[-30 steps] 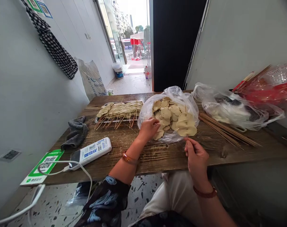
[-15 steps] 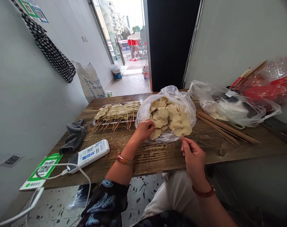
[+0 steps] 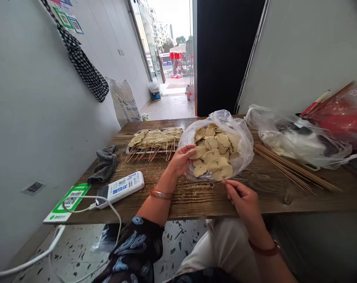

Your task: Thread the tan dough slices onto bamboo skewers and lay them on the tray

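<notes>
the left hand (image 3: 181,160) has its fingers closed on one flat pale slice (image 3: 198,152), near the left side of the clear bag (image 3: 245,152). the right hand (image 3: 243,198) has its thumb and fingers pinched on the low end of a stick of slices (image 3: 218,165), which tips a little left, over the front of the clear bag. lots of loose slices (image 3: 216,139) sit inside the clear bag. just left of the clear bag, filled sticks (image 3: 156,138) lie in a row. just right of it is a bunch of bare sticks (image 3: 296,168), and past them a crumpled bag (image 3: 302,137). well left of the clear bag are a gray cloth (image 3: 106,164) and a white gadget (image 3: 123,188). all this is on the brown wood worktop (image 3: 193,206).
</notes>
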`<state>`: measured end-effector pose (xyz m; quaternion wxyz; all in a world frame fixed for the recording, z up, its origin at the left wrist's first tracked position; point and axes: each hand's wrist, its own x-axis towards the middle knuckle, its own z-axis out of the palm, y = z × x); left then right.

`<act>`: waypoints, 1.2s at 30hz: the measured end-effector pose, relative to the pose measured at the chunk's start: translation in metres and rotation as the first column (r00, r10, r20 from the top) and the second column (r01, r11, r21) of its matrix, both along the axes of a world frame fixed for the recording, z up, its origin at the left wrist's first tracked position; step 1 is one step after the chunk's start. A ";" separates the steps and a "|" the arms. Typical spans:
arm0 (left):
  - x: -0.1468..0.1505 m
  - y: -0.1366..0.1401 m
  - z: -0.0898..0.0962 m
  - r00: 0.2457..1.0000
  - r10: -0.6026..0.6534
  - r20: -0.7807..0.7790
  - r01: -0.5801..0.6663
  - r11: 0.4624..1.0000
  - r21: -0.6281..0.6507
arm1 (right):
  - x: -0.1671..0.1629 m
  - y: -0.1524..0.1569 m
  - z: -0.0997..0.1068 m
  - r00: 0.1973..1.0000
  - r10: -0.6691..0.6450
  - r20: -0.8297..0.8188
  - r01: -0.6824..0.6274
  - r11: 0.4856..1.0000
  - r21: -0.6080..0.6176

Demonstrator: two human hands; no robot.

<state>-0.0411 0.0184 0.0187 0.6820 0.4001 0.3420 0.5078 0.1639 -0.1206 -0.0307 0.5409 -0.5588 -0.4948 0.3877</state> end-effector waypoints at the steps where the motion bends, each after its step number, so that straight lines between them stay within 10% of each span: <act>1: -0.001 0.001 0.000 1.000 0.010 0.002 -0.010 1.000 0.013 | 0.001 0.000 0.000 0.999 0.031 0.022 -0.031 1.000 0.000; 10: -0.008 0.004 0.002 0.974 0.223 -0.037 -0.215 0.965 0.151 | 0.002 0.001 0.000 0.973 0.149 0.177 -0.152 0.988 0.007; 36: -0.004 0.001 0.006 0.933 0.322 -0.160 -0.268 0.920 0.285 | -0.002 0.002 0.002 0.948 0.124 0.294 -0.152 0.986 0.074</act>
